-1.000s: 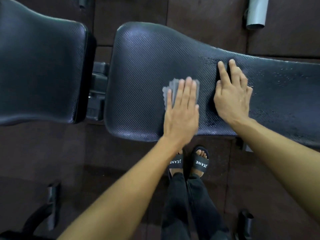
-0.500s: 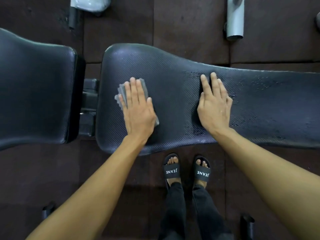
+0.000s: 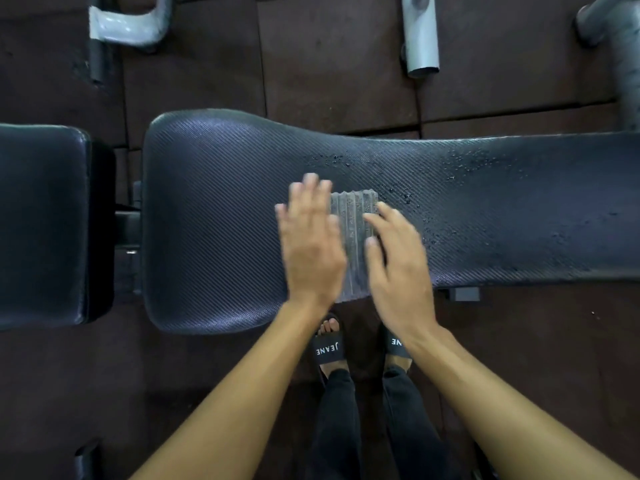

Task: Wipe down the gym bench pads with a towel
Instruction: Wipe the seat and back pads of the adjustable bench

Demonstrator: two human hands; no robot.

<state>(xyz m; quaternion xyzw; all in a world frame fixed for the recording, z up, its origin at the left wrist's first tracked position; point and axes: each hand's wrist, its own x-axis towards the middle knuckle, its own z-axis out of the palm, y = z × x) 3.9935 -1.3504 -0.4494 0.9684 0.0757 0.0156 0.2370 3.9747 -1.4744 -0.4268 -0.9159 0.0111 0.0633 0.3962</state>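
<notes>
**Black pads, grey towel, brown floor**

The long black vinyl bench pad (image 3: 225, 220) has a fine diagonal weave pattern with a bluish sheen, and pale droplets speckle its right part. The shorter black cushion pad (image 3: 41, 220) looks smoother. The grey ribbed towel (image 3: 353, 230) is striped lengthwise. The dark reddish-brown rubber floor tiles (image 3: 329, 64) show darker seams. The light grey metal tubes (image 3: 420, 36) are plain. The black slide sandals (image 3: 327, 348) bear white lettering, and the trousers (image 3: 339, 427) are black.
</notes>
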